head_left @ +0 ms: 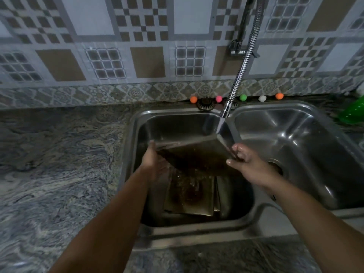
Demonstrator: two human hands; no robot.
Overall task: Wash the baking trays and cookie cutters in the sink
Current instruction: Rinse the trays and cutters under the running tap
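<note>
A dark, stained baking tray [197,154] is held tilted over the left basin of a steel double sink [134,138]. My left hand [155,160] grips its left edge. On the tray's right edge, my right hand [246,162] holds with curled fingers. Water from the flexible faucet [225,111] hits the tray's upper right corner. Below, another tray [189,196] lies on the basin floor, wet and stained. No cookie cutters can be made out.
The right basin [291,146] has a drain at its left. Marbled counter [55,164] stretches to the left. Coloured balls [218,98] line the wall behind the sink. A green object [352,111] sits at the far right.
</note>
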